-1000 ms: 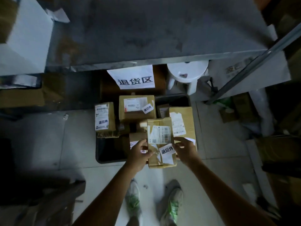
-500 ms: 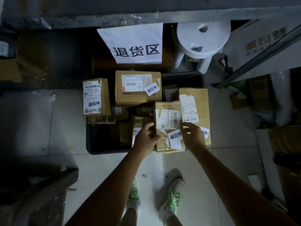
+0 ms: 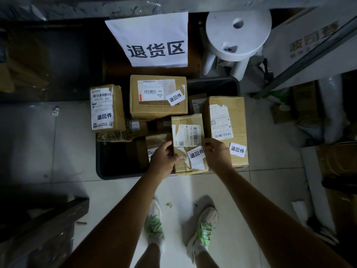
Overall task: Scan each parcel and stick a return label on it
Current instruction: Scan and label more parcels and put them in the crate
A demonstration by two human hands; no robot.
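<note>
A small cardboard parcel (image 3: 188, 132) with a barcode slip and a white return label (image 3: 196, 154) sits over the near edge of a black bin (image 3: 116, 172). My left hand (image 3: 164, 156) grips its left side and my right hand (image 3: 217, 153) grips its right side. Three other labelled parcels lie in the bin: a narrow one at the left (image 3: 105, 108), a wide one at the back (image 3: 158, 95) and a tall one at the right (image 3: 227, 120).
A white paper sign (image 3: 152, 38) hangs under the metal table edge behind the bin. A white plastic stool (image 3: 236, 33) stands at the back right. Cartons crowd the right side (image 3: 338, 165). My feet (image 3: 181, 225) stand on the pale tiled floor.
The view has closed in on the bin. Both hands have lowered the small parcel down among the other parcels, still holding it by its sides.
</note>
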